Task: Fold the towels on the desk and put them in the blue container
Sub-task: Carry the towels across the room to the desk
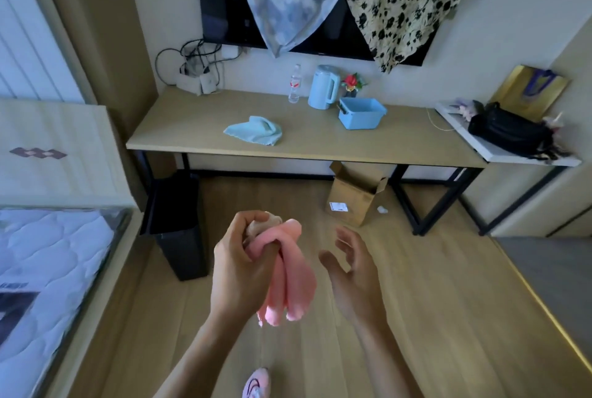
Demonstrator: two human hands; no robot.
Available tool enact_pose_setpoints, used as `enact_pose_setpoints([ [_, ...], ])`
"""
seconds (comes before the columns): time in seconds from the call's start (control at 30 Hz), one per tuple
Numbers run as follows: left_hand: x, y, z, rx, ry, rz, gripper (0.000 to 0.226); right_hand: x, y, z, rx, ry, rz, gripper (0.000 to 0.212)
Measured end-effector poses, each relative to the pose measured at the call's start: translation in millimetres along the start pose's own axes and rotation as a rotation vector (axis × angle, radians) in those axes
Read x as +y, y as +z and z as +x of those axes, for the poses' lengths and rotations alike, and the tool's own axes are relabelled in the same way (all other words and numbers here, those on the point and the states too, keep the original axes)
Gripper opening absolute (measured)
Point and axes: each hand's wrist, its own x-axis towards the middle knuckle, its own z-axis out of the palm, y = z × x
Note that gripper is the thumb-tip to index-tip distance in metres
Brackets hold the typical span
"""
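Fingers (253,221) of my left hand (240,266) clenched around a bunched soft pink cloth towel (288,279), with a beige cloth (264,224) tucked in at the top; both hang above the wooden floor. Right hand (355,276) released, fingers spread, just beside the pink towel, not touching. Farther out, a crumpled light blue towel (254,130) lies on the pale wooden table (198,128), well apart from the open blue plastic container (362,113).

text: none legible | cardboard box (355,199) label: too small to read
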Motion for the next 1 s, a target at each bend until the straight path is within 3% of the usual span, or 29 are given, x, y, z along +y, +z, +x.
enact_pose_setpoints([
  [0.27, 0, 73, 162, -0.064, -0.039, 0.063, 0.031, -5, 6, 157, 0.034, 0.031, 0.057, 0.048],
  [0.5, -16, 156, 288, -0.03, -0.035, 0.076, 0.027, 24, 17, 313, -0.018, 0.023, 0.113, 0.065],
  [0.83, -22, 266, 454, 0.111, -0.044, 0.103, 0.034, -3, 11, 538, -0.468, -0.162, 0.082, 0.033],
  [1.0, -37, 297, 529, 0.146, -0.044, 0.123, 0.039, -9, 41, 619, -0.529, -0.224, 0.073, 0.027],
])
